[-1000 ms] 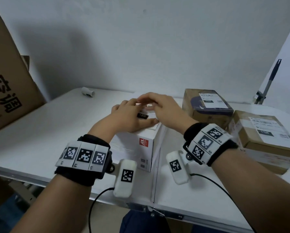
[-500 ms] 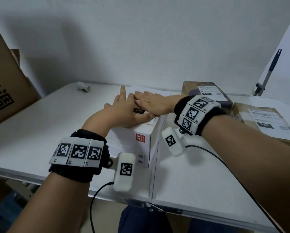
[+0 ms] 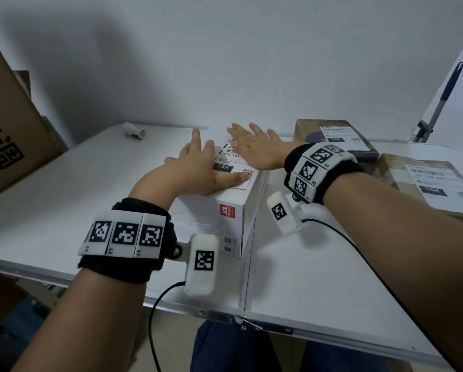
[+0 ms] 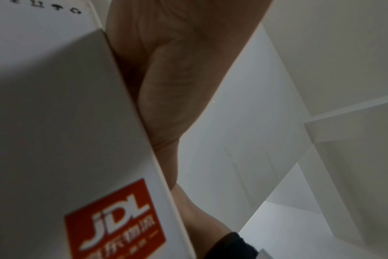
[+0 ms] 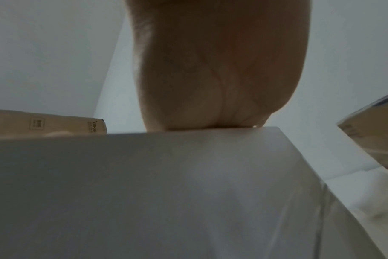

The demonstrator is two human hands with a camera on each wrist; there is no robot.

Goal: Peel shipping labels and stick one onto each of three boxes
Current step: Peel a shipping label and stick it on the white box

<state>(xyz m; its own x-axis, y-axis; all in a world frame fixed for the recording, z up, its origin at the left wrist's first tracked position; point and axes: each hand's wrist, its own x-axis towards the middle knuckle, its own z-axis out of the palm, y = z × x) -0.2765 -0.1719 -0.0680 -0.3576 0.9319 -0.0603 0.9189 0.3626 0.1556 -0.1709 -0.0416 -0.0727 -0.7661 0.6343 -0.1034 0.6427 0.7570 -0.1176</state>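
A white box [image 3: 211, 213] with a red logo stands mid-table, and a shipping label [image 3: 231, 163] lies flat on its top. My left hand [image 3: 195, 167] lies flat on the label's left part, fingers straight, thumb along the near edge. My right hand [image 3: 254, 146] presses flat on the label's far right part, fingers spread. In the left wrist view the palm [image 4: 166, 87] rests on the box's top edge above the red logo [image 4: 115, 222]. The right wrist view shows the heel of the hand [image 5: 217, 78] on the white box [image 5: 166, 192]. Two brown boxes [image 3: 332, 138] [image 3: 429, 183] at the right carry labels.
A large cardboard carton [image 3: 7, 124] leans at the left. A small grey tube [image 3: 135, 131] lies at the table's far left. A blue-handled pole [image 3: 445, 100] stands at the right. The white table [image 3: 319, 277] has bare surface in front of the boxes.
Both hands have flattened out and slid forward over the label on the white box, fingers now spread. More of the label's print shows between them.
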